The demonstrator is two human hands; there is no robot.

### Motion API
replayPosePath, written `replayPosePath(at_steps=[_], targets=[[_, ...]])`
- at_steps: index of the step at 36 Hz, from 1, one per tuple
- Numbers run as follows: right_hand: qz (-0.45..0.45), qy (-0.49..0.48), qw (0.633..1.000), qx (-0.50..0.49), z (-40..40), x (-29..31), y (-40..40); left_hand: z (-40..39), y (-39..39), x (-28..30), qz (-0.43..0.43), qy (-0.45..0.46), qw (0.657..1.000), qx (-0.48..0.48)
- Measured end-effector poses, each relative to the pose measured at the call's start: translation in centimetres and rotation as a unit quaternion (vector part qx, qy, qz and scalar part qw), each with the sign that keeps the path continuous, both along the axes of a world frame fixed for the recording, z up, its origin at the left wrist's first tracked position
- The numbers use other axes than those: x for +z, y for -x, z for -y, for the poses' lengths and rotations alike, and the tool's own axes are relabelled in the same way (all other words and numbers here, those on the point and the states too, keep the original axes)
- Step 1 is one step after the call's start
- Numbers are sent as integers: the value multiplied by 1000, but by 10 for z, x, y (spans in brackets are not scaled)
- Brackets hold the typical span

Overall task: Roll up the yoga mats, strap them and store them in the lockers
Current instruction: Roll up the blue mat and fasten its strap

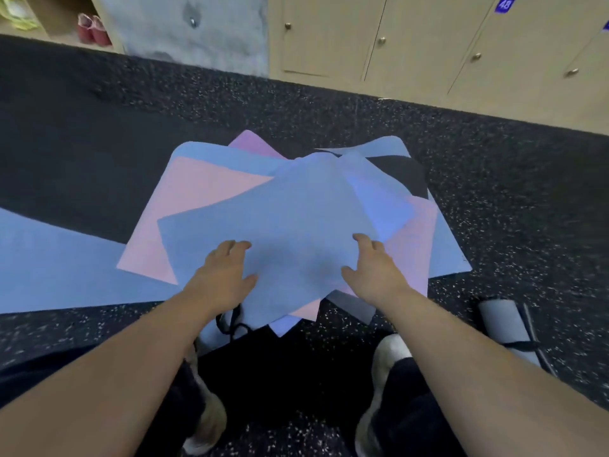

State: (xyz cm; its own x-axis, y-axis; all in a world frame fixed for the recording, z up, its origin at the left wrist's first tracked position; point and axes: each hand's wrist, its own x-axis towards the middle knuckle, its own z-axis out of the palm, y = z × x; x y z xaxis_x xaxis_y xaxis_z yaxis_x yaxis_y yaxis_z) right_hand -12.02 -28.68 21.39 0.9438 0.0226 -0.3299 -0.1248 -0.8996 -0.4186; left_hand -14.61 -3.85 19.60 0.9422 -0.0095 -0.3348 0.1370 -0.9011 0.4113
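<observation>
Several flat yoga mats lie fanned in a loose pile on the dark speckled floor: a blue one (296, 219) on top, pink ones (194, 192) beneath it, a black one (405, 173) at the back right. My left hand (220, 275) and my right hand (375, 268) both reach over the near part of the top blue mat, fingers loosely spread; contact with the mat is unclear. A black strap (230, 321) lies under my left wrist at the pile's near edge. A rolled grey mat (504, 328) with a black strap around it lies at the right.
Beige lockers (428, 44) with round knobs line the far wall, doors closed, one numbered 48. Another blue mat (49, 265) lies spread out at the left. Pink shoes (94, 28) sit in an open cubby at the far left. My feet stand just before the pile.
</observation>
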Motion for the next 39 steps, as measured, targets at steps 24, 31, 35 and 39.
replayPosePath(at_steps=[24, 31, 35, 39], targets=[[-94, 48, 990, 90, -35, -163, -36, -46, -22, -198, -170, -8, 984, 57], [-119, 45, 987, 99, -40, -194, -37, -37, -19, -226, -199, -11, 979, 28], [-119, 43, 987, 102, -41, -205, -39, -37, -13, -234, -209, -29, 977, 26], [-127, 42, 986, 97, -41, -213, -39, -36, -5, -241, -235, -35, 971, -17]])
